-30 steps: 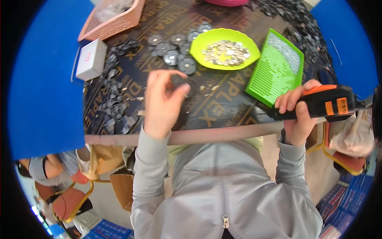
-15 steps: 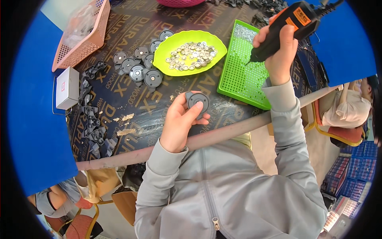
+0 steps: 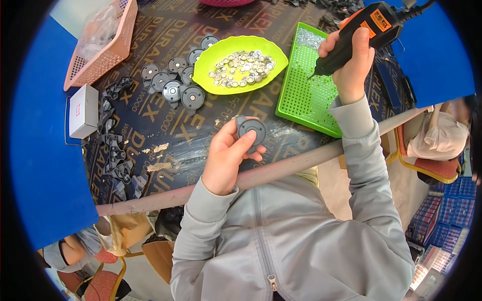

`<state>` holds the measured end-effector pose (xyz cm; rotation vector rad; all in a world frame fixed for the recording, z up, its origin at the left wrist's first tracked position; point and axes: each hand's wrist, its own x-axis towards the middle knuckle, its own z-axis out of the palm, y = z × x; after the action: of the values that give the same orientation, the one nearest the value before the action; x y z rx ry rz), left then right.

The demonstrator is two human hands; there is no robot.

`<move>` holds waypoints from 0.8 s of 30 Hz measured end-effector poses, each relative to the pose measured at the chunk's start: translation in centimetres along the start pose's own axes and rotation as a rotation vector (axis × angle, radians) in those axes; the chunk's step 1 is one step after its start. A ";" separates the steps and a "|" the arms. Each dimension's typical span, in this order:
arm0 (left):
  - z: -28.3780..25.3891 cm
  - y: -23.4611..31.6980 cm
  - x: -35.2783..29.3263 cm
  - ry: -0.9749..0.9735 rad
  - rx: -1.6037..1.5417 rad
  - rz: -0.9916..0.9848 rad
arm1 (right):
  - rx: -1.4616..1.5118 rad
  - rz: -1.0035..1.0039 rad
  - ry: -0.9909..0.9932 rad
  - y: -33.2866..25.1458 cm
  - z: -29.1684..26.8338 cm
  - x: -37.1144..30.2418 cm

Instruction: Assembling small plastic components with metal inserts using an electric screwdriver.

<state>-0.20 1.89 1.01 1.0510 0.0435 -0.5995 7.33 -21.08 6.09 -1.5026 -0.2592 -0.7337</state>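
Note:
My left hand grips a round dark grey plastic part over the near table edge, its thumb pressed on the part's centre. Up at the right, my right hand is wrapped around a black electric screwdriver with an orange label. The tool's thin tip points down-left, above a bright green perforated tray; whether it touches cannot be made out. Small silver screws lie heaped at the tray's far end. A yellow-green leaf-shaped bowl holds many small round metal pieces.
Several similar round grey parts sit left of the bowl. Black plastic pieces are strewn along the left side, near a white box and a pink basket. A pale rounded rail edges the table. Other people sit at both sides.
The screwdriver's tip has shifted slightly left and up over the tray. My left hand still holds the round part, turned a little. The view has moved slightly.

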 end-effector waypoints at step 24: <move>-0.3 -0.3 0.4 0.011 -0.046 0.010 | 0.554 0.184 -0.371 -6.8 7.2 -2.8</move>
<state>0.09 1.86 0.47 1.0099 0.0617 -0.5816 3.24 -12.79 10.58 -1.0995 -0.5472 -0.1999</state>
